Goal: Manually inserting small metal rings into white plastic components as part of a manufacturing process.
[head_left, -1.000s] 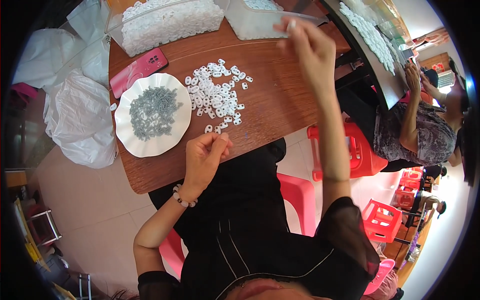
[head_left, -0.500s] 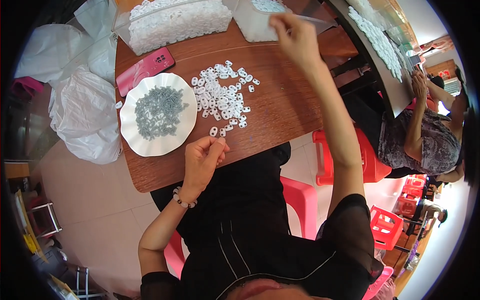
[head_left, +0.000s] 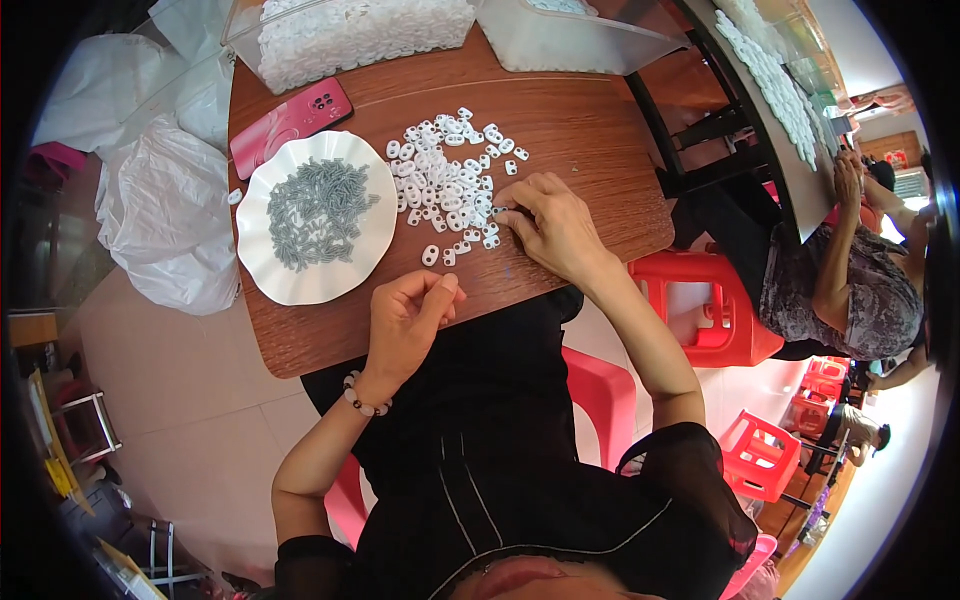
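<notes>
The right hand (head_left: 553, 228) lies on the brown worktop (head_left: 590, 150) with its fingertips (head_left: 503, 213) pressed into the right edge of the heap of small white plastic links (head_left: 450, 180) — whether they pinch one is hidden under the fingers. The left hand (head_left: 405, 320) rests at the near edge of the worktop, loosely curled, thumb against forefinger; anything between them is too small to make out. Just beyond it lies a single white link (head_left: 431, 255).

Left of the heap stands a white scalloped plate (head_left: 268, 270) with a pile of small grey pieces (head_left: 318, 210), and behind the plate a pink phone (head_left: 290, 125) lies flat. At the far edge sit two clear plastic tubs: the left tub (head_left: 240, 35) packed with white links, the right tub (head_left: 580, 45) cut off by the picture's top. White plastic bags (head_left: 165, 220) slump on the floor to the left. On the right are red stools (head_left: 715, 310) and another person's arm (head_left: 850, 220) at a neighbouring table — its far end lost in the bent rim.

A second ago the right hand was raised over the right tub; now it is down at the heap. The left hand has barely moved.
</notes>
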`<action>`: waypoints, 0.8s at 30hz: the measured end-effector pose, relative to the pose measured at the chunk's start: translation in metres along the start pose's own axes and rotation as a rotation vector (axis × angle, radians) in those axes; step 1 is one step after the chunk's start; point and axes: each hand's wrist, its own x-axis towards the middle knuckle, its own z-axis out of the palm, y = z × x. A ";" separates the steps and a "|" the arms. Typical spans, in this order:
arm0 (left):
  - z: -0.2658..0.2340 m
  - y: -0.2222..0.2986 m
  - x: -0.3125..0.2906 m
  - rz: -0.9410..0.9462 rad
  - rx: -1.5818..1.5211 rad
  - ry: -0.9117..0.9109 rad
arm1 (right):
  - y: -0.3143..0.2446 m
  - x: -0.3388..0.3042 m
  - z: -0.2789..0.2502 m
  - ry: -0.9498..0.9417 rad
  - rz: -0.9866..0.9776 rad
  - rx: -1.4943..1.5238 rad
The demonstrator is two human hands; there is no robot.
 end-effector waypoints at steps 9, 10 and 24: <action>0.005 0.005 -0.003 0.015 0.000 -0.021 | -0.019 -0.005 -0.008 0.071 -0.008 0.275; 0.006 0.006 -0.005 0.056 0.027 -0.003 | -0.032 -0.008 -0.014 -0.046 0.145 0.470; 0.011 0.010 -0.011 0.235 -0.063 0.049 | -0.082 -0.045 0.004 -0.057 0.362 1.263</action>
